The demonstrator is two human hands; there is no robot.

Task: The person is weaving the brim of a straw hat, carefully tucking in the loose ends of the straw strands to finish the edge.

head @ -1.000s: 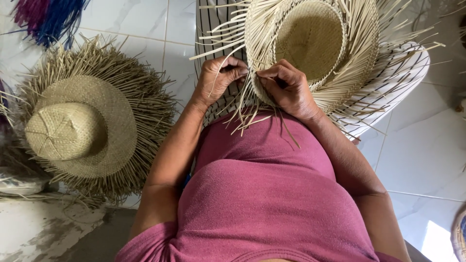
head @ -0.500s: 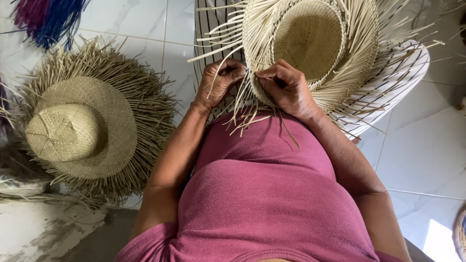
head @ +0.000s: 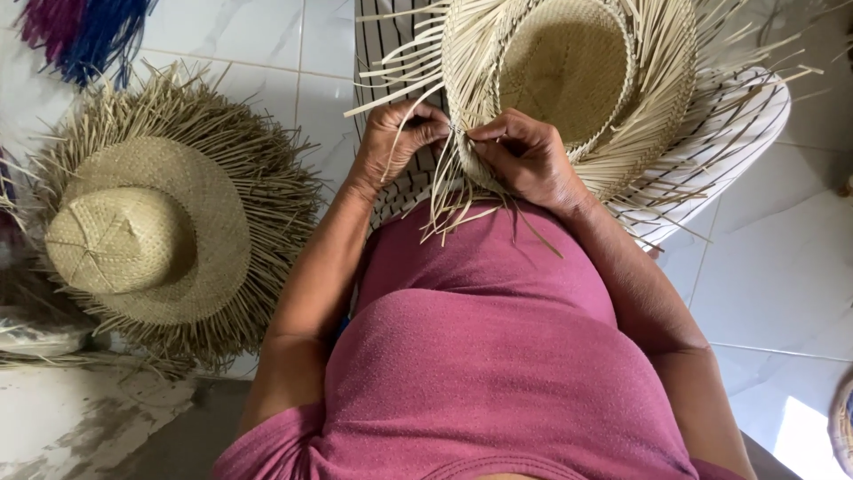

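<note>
Here: two hands (head: 404, 142) (head: 524, 156) pinching one unfinished hat (head: 569, 80); second hat (head: 147, 231) beside.

Pale glossy floor tiles (head: 267, 44), with a sunlit patch (head: 800, 436) at one corner.

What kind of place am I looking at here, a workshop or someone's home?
Probably a home craft space for weaving hats, not a factory. Both hands, left hand and right hand, work loose straw strands on an unfinished straw hat. Another fringed straw hat lies nearby, beside dyed fibres on a tiled floor.

Straw hat (head: 569, 80) top cut off by frame edge; fingertips hidden.
</note>
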